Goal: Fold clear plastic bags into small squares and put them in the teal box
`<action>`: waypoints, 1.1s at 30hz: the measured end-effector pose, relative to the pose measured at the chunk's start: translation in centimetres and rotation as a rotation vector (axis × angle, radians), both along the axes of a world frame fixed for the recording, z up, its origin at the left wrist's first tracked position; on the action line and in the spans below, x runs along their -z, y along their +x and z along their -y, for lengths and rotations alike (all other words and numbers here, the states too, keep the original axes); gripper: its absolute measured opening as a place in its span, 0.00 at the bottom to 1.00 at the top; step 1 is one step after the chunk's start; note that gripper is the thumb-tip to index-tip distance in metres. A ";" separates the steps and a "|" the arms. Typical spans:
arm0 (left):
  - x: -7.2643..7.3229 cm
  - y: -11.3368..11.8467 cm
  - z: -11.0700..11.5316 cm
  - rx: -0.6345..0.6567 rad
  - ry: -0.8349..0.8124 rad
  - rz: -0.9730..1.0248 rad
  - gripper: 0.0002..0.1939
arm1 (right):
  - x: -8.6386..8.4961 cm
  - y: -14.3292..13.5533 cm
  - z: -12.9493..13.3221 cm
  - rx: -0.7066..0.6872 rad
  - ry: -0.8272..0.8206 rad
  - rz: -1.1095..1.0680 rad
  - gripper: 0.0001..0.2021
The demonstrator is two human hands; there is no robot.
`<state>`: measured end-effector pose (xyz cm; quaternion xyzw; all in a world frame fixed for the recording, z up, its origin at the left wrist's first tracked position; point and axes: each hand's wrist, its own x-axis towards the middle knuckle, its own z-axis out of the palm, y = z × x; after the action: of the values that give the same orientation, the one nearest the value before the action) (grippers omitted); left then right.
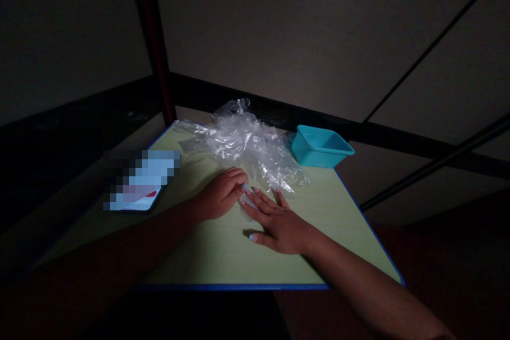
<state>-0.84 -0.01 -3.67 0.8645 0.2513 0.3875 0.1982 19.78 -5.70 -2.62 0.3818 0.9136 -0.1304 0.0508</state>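
A small piece of clear plastic (247,211) lies on the light green table (199,255), partly under the fingers of my right hand (274,223). That hand is flat, palm down, with its fingers spread. Beside it my left hand (223,191) is closed, its thumb and fingertips pinched at the plastic's far edge; what exactly is between them is too small to tell. Just beyond both hands spreads a big crumpled heap of clear plastic bags (247,141).
At the table's back right corner stands a turquoise plastic basket (322,156). A phone (145,199) with a lit, blurred screen is at the left edge. Behind the table rises a wall (279,37) with dark strips.
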 end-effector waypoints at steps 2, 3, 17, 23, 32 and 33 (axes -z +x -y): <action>0.0 0.0 0.0 0.000 -0.001 -0.001 0.24 | 0.0 0.0 0.0 0.001 0.008 -0.008 0.36; 0.0 -0.1 -0.1 -0.002 0.001 0.000 0.23 | 0.1 0.0 0.1 0.000 0.010 -0.013 0.36; -0.3 -0.1 0.3 -0.012 -0.014 0.036 0.15 | 0.2 -0.2 -0.5 -0.008 0.044 -0.084 0.35; -0.2 -0.2 0.1 0.004 -0.023 0.045 0.13 | 0.1 -0.3 -0.5 -0.007 0.033 -0.078 0.35; 0.1 -0.3 0.1 0.016 -0.105 0.126 0.18 | 0.0 0.3 -0.9 0.047 0.036 -0.072 0.37; 0.4 -0.3 0.0 0.011 -0.149 0.163 0.20 | 0.0 0.3 -0.9 0.045 0.019 -0.063 0.37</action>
<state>-1.13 0.03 -4.03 0.8143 0.2581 0.4356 0.2839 20.09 -4.84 -2.63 0.3983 0.9072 -0.1345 0.0156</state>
